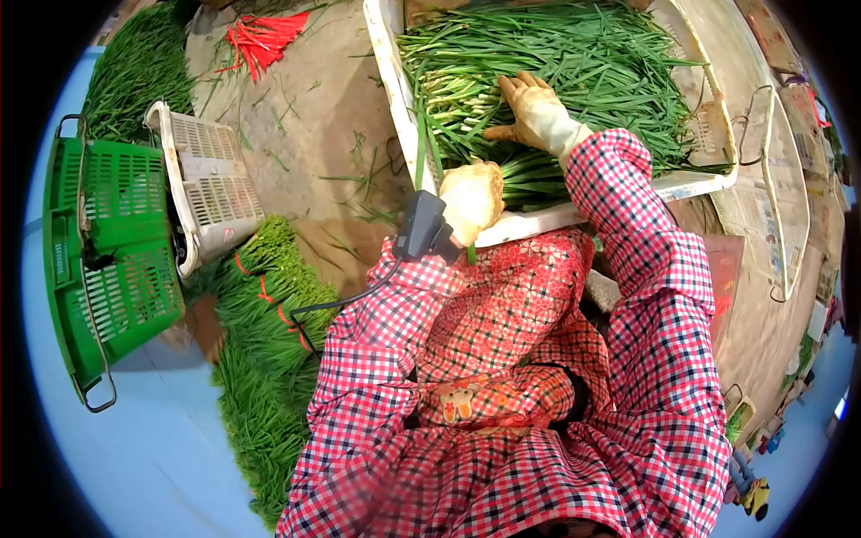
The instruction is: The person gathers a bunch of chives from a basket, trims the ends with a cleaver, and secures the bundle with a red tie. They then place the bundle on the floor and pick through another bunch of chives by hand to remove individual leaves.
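Note:
A white plastic crate (391, 85) in front of me is filled with loose garlic chives (574, 54), their pale stem ends toward the left. My right hand (536, 115), in a cream glove, lies on the chives with thumb and fingers spread. At the crate's near left corner is my left hand (473, 199), also gloved, its fingers curled. Green blades stick out past its right side and below it, so it appears closed on some chives; the fingertips are overexposed and hard to make out. A black device (421, 226) with a cable sits on my left wrist.
Left of my lap lie tied chive bundles (278, 287) with red bands. Beyond them stand a white basket (211, 170) and a green crate (112, 251) with metal handles. Red ties (260, 43) and a chive heap (143, 67) lie at far left. Another basket (771, 193) is at right.

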